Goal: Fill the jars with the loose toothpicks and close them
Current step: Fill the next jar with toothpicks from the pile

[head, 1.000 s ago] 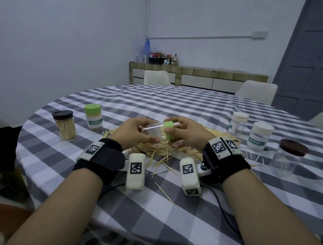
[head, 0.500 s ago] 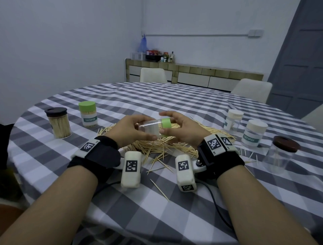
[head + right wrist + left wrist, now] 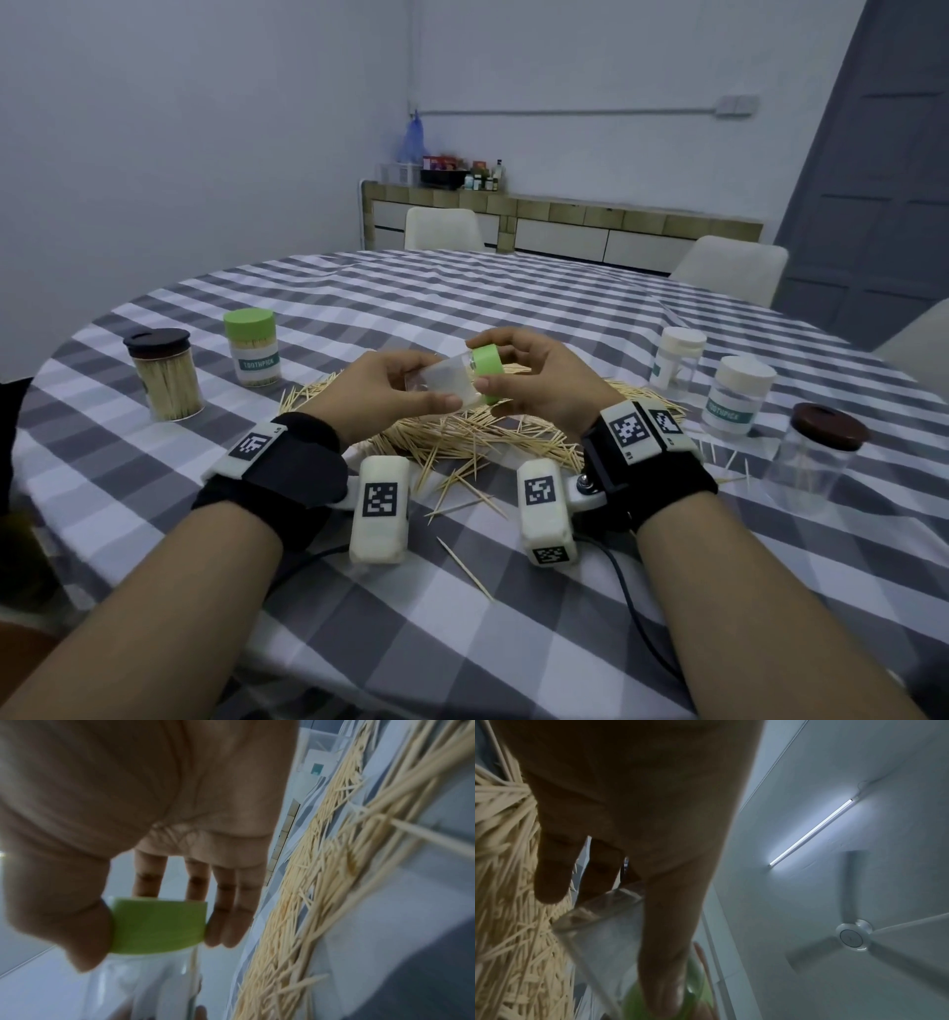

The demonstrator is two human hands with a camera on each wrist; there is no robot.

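Above the heap of loose wooden toothpicks (image 3: 477,437) near the table's front edge, you hold a small clear plastic jar (image 3: 442,384) on its side. Your left hand (image 3: 377,395) grasps its body, thumb and fingers curled round it; your right hand (image 3: 547,383) pinches the jar's lime-green round lid (image 3: 488,364) between thumb and fingers. Towards the checked table's (image 3: 462,308) left edge stand two filled jars, one dark-lidded (image 3: 163,375), one green-lidded (image 3: 252,347). Towards the right edge stand two white-lidded jars (image 3: 739,393) and a brown-lidded clear jar (image 3: 816,452).
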